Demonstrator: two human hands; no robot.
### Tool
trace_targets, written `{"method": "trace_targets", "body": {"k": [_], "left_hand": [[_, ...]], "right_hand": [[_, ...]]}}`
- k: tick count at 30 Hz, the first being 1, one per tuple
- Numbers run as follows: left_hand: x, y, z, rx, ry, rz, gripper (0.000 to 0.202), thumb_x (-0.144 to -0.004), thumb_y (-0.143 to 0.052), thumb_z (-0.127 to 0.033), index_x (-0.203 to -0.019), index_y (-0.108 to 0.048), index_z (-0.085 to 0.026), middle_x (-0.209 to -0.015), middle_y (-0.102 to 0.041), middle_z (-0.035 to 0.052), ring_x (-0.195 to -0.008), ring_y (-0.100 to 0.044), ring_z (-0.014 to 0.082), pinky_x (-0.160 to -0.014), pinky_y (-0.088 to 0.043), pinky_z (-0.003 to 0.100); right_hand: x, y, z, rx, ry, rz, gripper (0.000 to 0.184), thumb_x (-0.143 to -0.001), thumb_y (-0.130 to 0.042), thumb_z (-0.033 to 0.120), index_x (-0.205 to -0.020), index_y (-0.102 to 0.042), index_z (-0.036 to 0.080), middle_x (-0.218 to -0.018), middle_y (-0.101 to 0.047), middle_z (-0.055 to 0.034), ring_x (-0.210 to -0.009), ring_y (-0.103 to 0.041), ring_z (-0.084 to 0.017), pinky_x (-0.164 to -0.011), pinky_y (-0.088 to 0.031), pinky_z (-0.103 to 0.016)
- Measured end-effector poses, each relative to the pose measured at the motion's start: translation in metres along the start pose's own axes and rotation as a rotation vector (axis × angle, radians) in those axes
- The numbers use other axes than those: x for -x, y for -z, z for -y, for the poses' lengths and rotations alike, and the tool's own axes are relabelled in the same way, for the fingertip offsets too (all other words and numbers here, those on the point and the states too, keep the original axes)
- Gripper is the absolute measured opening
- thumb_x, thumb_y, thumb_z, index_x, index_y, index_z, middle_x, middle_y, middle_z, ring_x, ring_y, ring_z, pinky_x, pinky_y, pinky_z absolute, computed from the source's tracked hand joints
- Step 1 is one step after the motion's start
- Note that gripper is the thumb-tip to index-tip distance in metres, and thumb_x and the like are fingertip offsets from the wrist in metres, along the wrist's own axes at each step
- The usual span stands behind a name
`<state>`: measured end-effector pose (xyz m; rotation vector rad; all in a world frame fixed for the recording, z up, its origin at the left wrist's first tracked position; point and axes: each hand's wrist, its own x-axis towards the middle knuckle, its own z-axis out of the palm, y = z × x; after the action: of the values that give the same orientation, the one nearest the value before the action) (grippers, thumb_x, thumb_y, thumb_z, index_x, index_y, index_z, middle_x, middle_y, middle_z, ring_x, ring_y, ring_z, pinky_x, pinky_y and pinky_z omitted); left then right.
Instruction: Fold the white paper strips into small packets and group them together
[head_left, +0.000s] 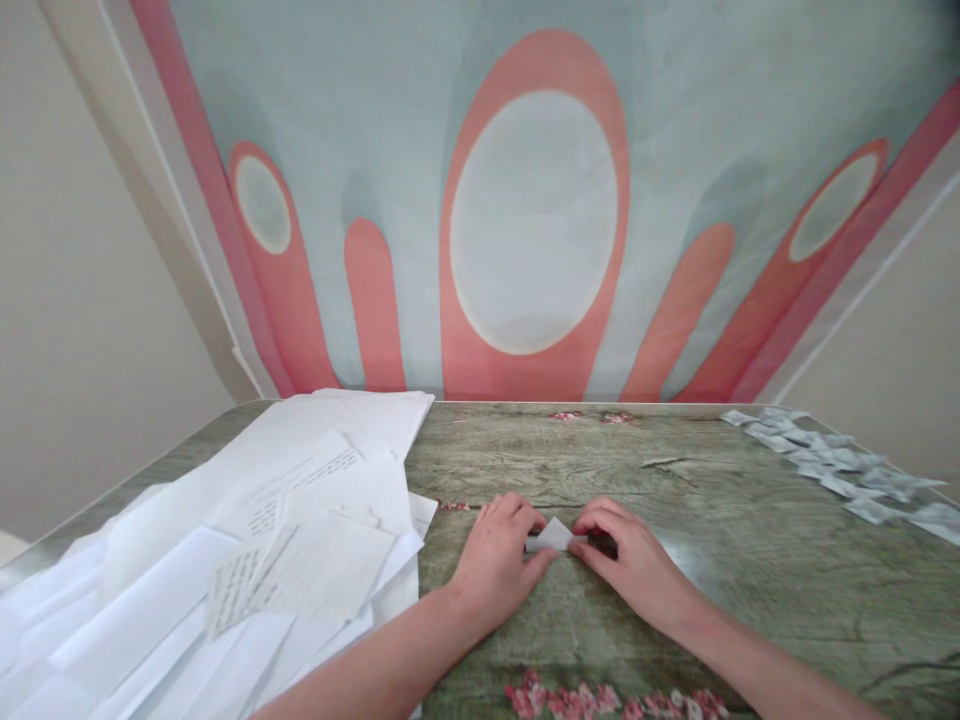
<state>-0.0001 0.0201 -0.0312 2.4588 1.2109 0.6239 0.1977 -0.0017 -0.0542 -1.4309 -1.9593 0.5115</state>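
Note:
A small folded piece of white paper [556, 537] lies on the wood-patterned table [720, 520] between my two hands. My left hand [496, 556] pinches its left end with thumb and curled fingers. My right hand [628, 556] pinches its right end the same way. A triangular flap of the paper stands up between the fingertips. Both hands rest on the table surface near its middle.
A large loose heap of white sheets [247, 560], some with handwriting, covers the table's left side. Several small folded paper pieces [840, 465] lie in a row at the far right. A wall hanging with red arches [532, 220] rises behind the table.

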Motion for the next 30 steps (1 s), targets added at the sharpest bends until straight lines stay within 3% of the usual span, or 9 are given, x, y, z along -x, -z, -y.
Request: {"method": "trace_targets", "body": {"k": [4,11,16,23,30], "left_hand": [[-0.002,0.002,0.001,0.154,0.007,-0.014,0.005,-0.077,-0.059,-0.016,-0.08,-0.06,-0.019,-0.084,-0.057,0.0011,-0.083,-0.053,0.0163,-0.075,-0.042,0.027],[-0.006,0.002,0.002,0.378,0.098,-0.081,0.005,-0.076,-0.058,-0.015,-0.075,-0.063,-0.017,-0.074,-0.061,0.0002,-0.071,-0.056,0.0139,-0.065,-0.042,0.023],[-0.007,-0.004,0.003,0.542,0.172,-0.171,0.006,-0.076,-0.059,-0.016,-0.082,-0.06,-0.016,-0.074,-0.061,-0.0005,-0.069,-0.056,0.0127,-0.065,-0.044,0.023],[-0.007,0.001,-0.003,0.57,0.053,-0.22,0.008,-0.075,-0.058,-0.01,-0.074,-0.061,-0.017,-0.077,-0.057,0.0006,-0.076,-0.054,0.0127,-0.07,-0.044,0.023],[-0.004,0.002,-0.007,0.598,0.019,-0.207,0.011,-0.077,-0.059,-0.012,-0.083,-0.067,-0.018,-0.081,-0.054,0.0014,-0.075,-0.052,0.0122,-0.067,-0.042,0.022]], "right_hand": [[0.002,0.002,0.008,-0.099,0.01,-0.025,0.012,-0.083,-0.053,0.029,-0.078,-0.059,0.02,-0.081,-0.06,-0.0026,-0.077,-0.057,-0.018,-0.072,-0.046,-0.033],[0.006,-0.002,0.009,-0.306,-0.09,-0.08,0.024,-0.079,-0.057,0.028,-0.101,-0.054,0.02,-0.09,-0.064,-0.0032,-0.082,-0.061,-0.018,-0.076,-0.05,-0.034],[0.006,-0.002,0.008,-0.314,-0.096,-0.222,0.019,-0.081,-0.057,0.033,-0.093,-0.05,0.019,-0.087,-0.062,-0.0044,-0.082,-0.06,-0.018,-0.076,-0.049,-0.033],[0.009,0.0,0.01,-0.338,-0.095,-0.258,0.019,-0.084,-0.053,0.038,-0.086,-0.055,0.019,-0.079,-0.063,-0.0035,-0.075,-0.06,-0.017,-0.069,-0.048,-0.029],[0.012,0.0,0.015,-0.301,-0.051,-0.256,0.016,-0.085,-0.053,0.034,-0.087,-0.058,0.019,-0.081,-0.064,-0.0035,-0.076,-0.06,-0.017,-0.071,-0.048,-0.028]]}}
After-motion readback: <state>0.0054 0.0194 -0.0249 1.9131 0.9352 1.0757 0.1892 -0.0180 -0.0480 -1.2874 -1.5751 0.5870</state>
